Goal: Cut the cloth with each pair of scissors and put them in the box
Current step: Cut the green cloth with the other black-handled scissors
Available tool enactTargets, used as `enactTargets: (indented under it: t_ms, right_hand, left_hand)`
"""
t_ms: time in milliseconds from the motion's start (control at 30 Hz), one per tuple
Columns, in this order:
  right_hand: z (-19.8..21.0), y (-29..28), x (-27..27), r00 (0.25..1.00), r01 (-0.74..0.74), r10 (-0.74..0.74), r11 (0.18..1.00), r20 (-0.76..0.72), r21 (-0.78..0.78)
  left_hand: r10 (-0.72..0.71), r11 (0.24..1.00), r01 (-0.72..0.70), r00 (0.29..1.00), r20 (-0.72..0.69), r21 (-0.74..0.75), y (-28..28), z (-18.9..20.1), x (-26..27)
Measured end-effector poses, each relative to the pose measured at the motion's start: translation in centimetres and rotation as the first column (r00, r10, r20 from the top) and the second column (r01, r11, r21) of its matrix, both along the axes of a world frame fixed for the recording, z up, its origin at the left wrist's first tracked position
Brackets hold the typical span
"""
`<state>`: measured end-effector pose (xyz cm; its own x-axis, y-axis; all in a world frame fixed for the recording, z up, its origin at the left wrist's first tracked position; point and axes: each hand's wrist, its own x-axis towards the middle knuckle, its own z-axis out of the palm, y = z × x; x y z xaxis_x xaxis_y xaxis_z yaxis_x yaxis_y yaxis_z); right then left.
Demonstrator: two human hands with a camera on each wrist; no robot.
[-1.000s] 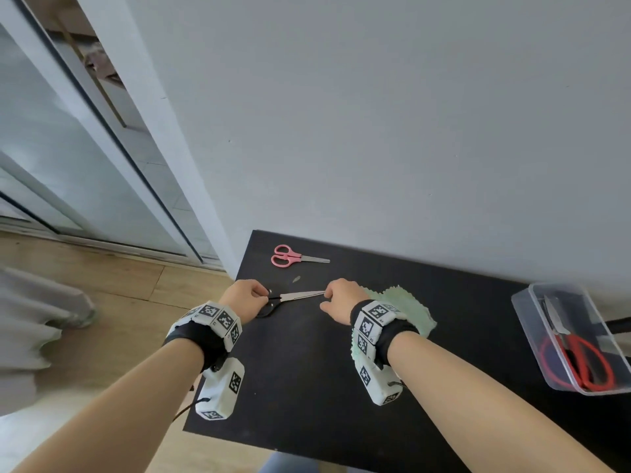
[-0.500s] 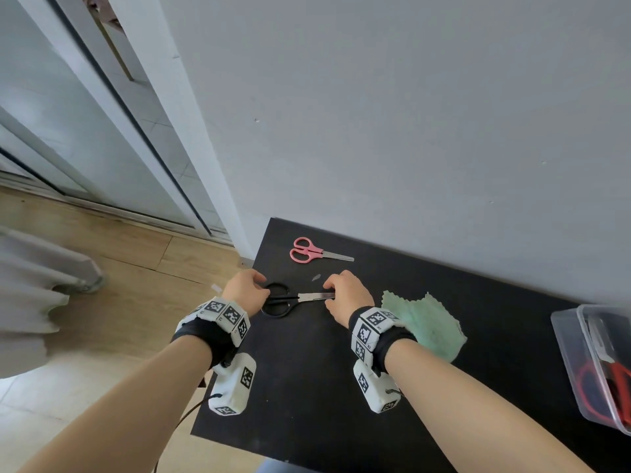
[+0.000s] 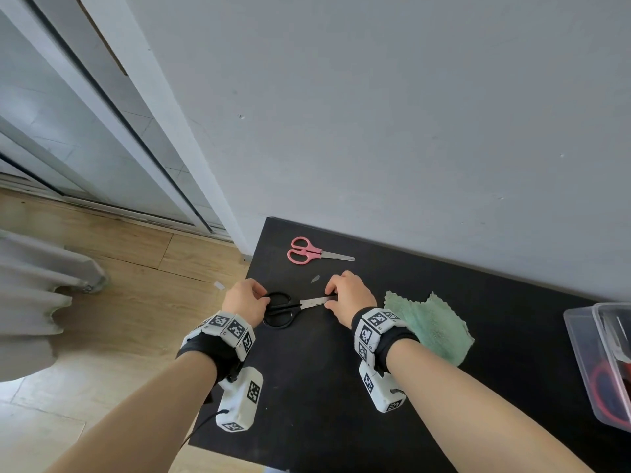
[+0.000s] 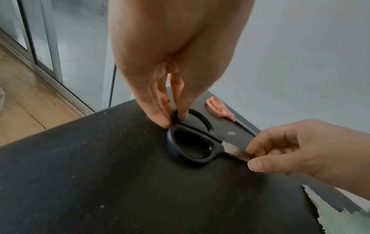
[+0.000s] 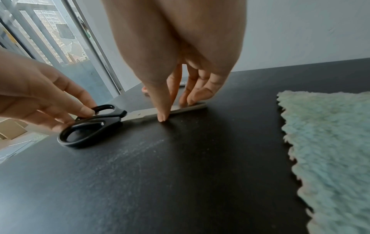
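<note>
Black scissors point(image 3: 285, 308) flat on counter point(image 3: 307, 387): left hand point(image 3: 244, 300) fingers pinch handle loop, right hand point(image 3: 350, 297) fingers pinch blades.

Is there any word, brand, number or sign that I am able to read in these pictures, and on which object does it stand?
No readable text in any view.
Wrist bands: black-and-white square code patterns only, no letters or numbers.
Black scissors: no brand or marking visible on handles or blade.
Pink scissors: no print visible.
Clear box: no label visible.
</note>
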<state>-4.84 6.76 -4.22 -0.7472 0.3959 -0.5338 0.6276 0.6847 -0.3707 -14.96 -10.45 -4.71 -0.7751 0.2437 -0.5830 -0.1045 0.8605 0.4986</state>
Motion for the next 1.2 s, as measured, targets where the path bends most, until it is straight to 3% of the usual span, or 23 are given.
enactTargets:
  t_ms: [367,567,800,1067,1200]
  right_hand:
    - [2.4,2.3,2.0,0.999,-0.039,0.039,0.998,-0.006,-0.05]
    - [5.3,4.3,4.2,0.986,0.125,-0.14,0.98,-0.086,-0.155]
    - [8.3,7.4,7.6,0.959,0.172,-0.2,0.974,-0.202,-0.146]
    - [10.2,9.3,10.6,0.813,0.393,-0.41,0.91,-0.413,-0.129]
    - [10.3,9.7,11.1,0.786,0.435,-0.507,0.86,-0.354,-0.266]
  left_hand:
    - [-0.047,0.963,0.003,0.987,0.155,0.271,0.7,1.6,0.9]
    - [-0.101,0.936,0.045,0.984,0.144,0.349,3.0,4.2,1.2]
    - [-0.123,0.895,0.057,0.985,0.121,0.443,5.7,7.2,3.7]
    - [0.001,0.803,-0.155,0.966,0.259,0.576,9.6,10.9,7.4]
    - [0.01,0.768,-0.181,0.963,0.27,0.614,11.9,12.2,9.2]
